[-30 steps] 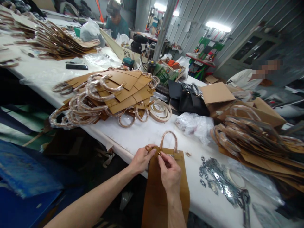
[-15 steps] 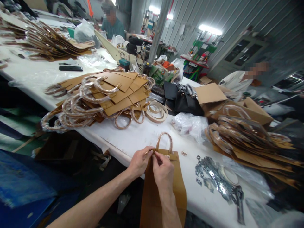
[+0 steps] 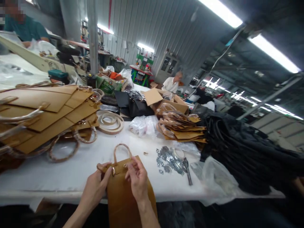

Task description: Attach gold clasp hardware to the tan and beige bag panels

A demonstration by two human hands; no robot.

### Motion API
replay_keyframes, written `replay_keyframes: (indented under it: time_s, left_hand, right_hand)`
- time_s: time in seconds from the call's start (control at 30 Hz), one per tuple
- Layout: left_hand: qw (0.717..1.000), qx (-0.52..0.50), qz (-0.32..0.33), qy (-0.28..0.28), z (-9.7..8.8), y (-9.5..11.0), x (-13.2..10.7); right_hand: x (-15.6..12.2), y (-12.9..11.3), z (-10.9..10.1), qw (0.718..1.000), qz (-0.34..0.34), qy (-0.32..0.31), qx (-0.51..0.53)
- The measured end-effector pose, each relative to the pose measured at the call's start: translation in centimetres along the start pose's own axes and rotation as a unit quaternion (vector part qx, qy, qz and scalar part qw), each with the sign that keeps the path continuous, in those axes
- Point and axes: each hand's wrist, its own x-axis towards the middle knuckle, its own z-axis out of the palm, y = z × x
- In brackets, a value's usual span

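Note:
A tan leather bag panel (image 3: 123,193) with a wrapped loop handle (image 3: 122,150) lies over the near edge of the white table (image 3: 71,172). My left hand (image 3: 96,188) pinches the panel's top left corner by a small gold fitting (image 3: 113,171). My right hand (image 3: 137,179) is closed on the top edge at the handle's right base, fingertips pinched on another small fitting (image 3: 125,165).
A stack of tan panels with wrapped handles (image 3: 45,114) fills the left. Tape rolls (image 3: 110,121), a plastic bag (image 3: 143,125), another panel stack (image 3: 181,125), small metal plates (image 3: 169,159), scissors (image 3: 187,169) and black material (image 3: 239,148) lie right. Two people sit further back.
The camera has swung up and to the right, so the room beyond shows. Both hands stay on the panel's top edge; the right hand has shifted to the handle's right base.

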Motion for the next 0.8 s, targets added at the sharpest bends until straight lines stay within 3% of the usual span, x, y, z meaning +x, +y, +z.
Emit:
replay_keyframes:
  time_s: [0.07,0.13,0.2,0.27,0.37,0.53,0.8]
  left_hand:
    - [1.000,0.008,-0.005,-0.007,-0.1,0.1,0.2]
    - [1.000,-0.002,-0.007,-0.014,-0.2,0.3,0.2]
    - [1.000,-0.015,-0.008,-0.016,-0.3,0.7,0.1]
    - [1.000,-0.023,-0.007,-0.009,-0.3,1.0,0.0]
    - [0.999,-0.033,-0.005,0.002,-0.3,1.4,-0.3]
    - [0.998,-0.062,0.001,-0.006,-0.3,1.8,-0.8]
    - [0.999,-0.048,0.013,0.009,-0.3,1.6,-1.5]
  right_hand:
    - [2.2,0.2,-3.1,0.994,-0.016,0.105,-0.032]
    - [4.6,0.6,-6.2,0.981,-0.031,0.157,-0.108]
    - [6.5,1.3,-8.6,0.974,-0.043,0.133,-0.178]
    - [7.8,2.1,-10.0,0.967,-0.059,0.067,-0.237]
    - [8.6,3.2,-10.3,0.948,-0.081,0.002,-0.308]
    - [9.0,3.8,-9.5,0.930,-0.094,-0.014,-0.355]
    - [8.2,2.2,-11.6,0.910,-0.159,-0.062,-0.378]
